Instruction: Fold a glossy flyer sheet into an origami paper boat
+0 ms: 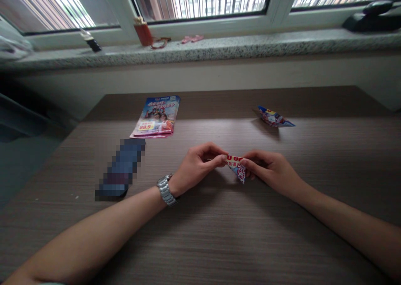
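Observation:
My left hand (197, 166) and my right hand (269, 171) hover above the wood-grain table (200, 239), pinching a small folded piece of printed glossy paper (237, 167) between them. Its red, white and blue print shows, and its lower corner points down. A colourful printed leaflet (156, 117) lies flat ahead and to the left of my left hand. To the right, a small folded paper boat (274, 117) made of similar paper rests farther ahead of my right hand.
A pixelated, phone-sized dark object (120, 169) lies left of my hands. A metal wristwatch (166, 190) circles my left wrist. Beyond the table's far edge stands a wall below a speckled stone windowsill (200, 51) holding several small items.

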Action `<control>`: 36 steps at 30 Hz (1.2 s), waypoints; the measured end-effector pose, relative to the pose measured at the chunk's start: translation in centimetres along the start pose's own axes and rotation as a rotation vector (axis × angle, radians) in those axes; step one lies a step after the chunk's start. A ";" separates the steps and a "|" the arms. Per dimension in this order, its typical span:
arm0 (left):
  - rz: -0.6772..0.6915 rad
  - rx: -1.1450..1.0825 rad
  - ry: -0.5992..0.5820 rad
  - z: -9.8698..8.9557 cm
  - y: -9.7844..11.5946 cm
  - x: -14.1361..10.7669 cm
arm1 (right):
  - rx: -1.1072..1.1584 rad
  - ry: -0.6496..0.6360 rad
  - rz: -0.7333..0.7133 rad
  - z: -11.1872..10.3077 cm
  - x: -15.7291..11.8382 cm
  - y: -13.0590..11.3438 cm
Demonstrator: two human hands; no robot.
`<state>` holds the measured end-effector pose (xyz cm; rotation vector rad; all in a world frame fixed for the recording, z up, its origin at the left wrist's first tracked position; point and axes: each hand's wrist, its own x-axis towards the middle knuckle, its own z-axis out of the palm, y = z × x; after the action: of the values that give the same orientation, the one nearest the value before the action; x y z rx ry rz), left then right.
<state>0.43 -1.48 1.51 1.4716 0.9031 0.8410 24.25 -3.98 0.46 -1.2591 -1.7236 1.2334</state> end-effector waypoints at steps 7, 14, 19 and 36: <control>-0.026 0.023 -0.047 -0.2 0.0 0.1 | 0.032 0.035 -0.017 0.1 0.0 -0.4; -0.037 -0.017 -0.069 -0.3 -0.1 0.2 | 0.022 0.015 -0.020 0.1 -0.1 -0.5; -0.039 -0.049 -0.089 -0.4 -0.2 0.2 | -0.018 0.008 -0.044 0.2 -0.1 -0.3; -0.008 0.066 -0.057 -0.1 0.0 0.0 | -0.072 -0.019 -0.067 0.1 -0.3 -0.1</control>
<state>0.39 -1.41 1.52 1.5405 0.9007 0.7660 24.18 -4.28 0.54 -1.2245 -1.8234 1.1568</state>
